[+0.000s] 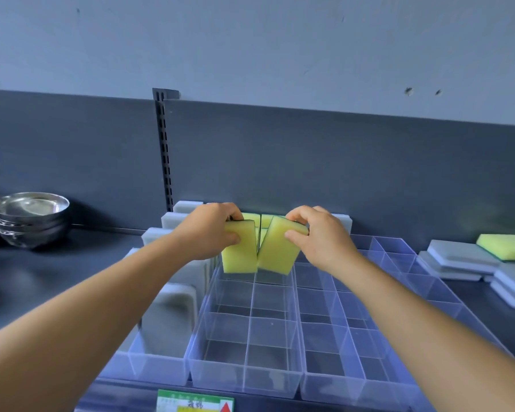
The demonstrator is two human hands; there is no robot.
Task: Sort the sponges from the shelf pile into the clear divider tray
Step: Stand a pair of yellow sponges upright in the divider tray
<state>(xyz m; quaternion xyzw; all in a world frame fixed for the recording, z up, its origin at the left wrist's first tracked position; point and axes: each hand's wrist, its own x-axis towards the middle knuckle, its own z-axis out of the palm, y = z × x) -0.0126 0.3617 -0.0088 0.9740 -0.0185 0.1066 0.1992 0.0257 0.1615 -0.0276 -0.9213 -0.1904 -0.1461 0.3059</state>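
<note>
My left hand (pixel 210 230) pinches one yellow sponge (pixel 241 254) by its top edge. My right hand (pixel 318 233) pinches a second yellow sponge (pixel 275 252), tilted to the right. Both sponges hang side by side, touching, over the far end of the clear divider tray (pixel 247 379). More yellow sponges (pixel 263 223) stand upright behind them in the tray's back cells. White-grey sponges (pixel 177 221) stand in the tray's left column. The pile (pixel 470 260) of white-grey sponges topped by yellow-green ones lies on the shelf at the right.
Stacked steel bowls (pixel 30 221) sit on the dark shelf at the left. A dark back panel with a slotted upright (pixel 164 150) rises behind the tray. A green and white price label (pixel 195 401) is on the shelf's front edge.
</note>
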